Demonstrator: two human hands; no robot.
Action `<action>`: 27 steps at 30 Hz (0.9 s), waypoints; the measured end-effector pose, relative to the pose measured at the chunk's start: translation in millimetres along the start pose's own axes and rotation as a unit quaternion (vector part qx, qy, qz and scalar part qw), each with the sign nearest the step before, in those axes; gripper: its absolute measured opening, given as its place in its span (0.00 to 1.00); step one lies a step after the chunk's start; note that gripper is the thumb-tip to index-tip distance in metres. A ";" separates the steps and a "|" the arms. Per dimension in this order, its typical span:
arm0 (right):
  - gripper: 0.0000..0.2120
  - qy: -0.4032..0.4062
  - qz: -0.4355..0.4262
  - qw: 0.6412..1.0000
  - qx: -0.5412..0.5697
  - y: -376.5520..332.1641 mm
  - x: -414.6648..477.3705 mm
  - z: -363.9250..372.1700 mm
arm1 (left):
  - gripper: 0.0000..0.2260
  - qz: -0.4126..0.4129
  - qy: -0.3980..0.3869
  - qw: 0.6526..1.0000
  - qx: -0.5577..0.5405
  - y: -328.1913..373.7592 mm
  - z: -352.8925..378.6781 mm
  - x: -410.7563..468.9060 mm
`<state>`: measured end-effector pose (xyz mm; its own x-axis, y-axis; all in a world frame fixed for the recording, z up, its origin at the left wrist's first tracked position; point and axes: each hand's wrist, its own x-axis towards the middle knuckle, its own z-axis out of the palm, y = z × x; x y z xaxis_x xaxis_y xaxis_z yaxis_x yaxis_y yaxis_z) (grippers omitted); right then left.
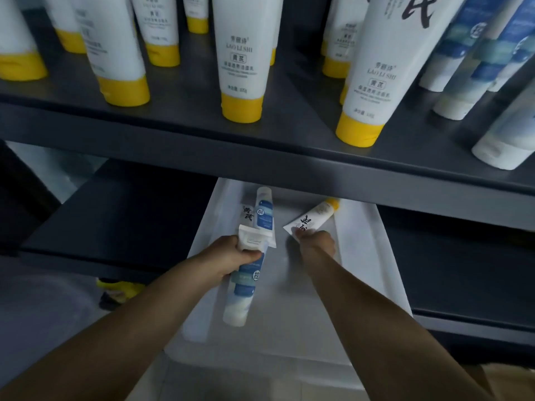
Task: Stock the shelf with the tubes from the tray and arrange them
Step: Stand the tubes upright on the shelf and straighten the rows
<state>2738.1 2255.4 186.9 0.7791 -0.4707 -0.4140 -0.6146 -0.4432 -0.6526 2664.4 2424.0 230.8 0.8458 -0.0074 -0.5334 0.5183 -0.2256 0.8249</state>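
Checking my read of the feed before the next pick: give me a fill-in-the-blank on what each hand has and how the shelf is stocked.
1. The left hand grips a blue-and-white tube whose cap is ____.
2. The right hand pinches the flat end of a white tube whose cap is ____.
3. On the shelf, the yellow-capped tubes stand with their caps pointing ____.
4. The shelf's blue-patterned tubes stand to the ____ of the yellow-capped ones.

Missing words: white; yellow; down; right.
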 end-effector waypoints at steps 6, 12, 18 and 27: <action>0.23 -0.038 0.026 0.997 0.054 -0.9 5.4 -4.8 | 0.09 0.023 -0.008 0.999 -0.040 4.6 1.5 -1.7; 0.07 -0.083 0.087 0.978 0.172 8.4 -3.0 -32.5 | 0.07 0.052 -0.012 0.996 -0.067 16.4 5.0 -9.4; 0.15 -0.019 0.045 0.989 0.137 14.1 -35.0 -62.4 | 0.11 0.077 -0.013 0.995 -0.063 29.8 10.7 -25.0; 0.04 0.025 -0.046 0.983 0.175 24.3 -77.2 -108.8 | 0.04 0.159 -0.004 0.987 -0.007 42.2 6.7 -65.2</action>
<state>2649.6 2198.0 272.1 0.8170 -0.4812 -0.3177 -0.4549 -0.1994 -0.8679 2630.3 2408.5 299.1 0.9652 -0.0823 -0.2483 0.2286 -0.1964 0.9535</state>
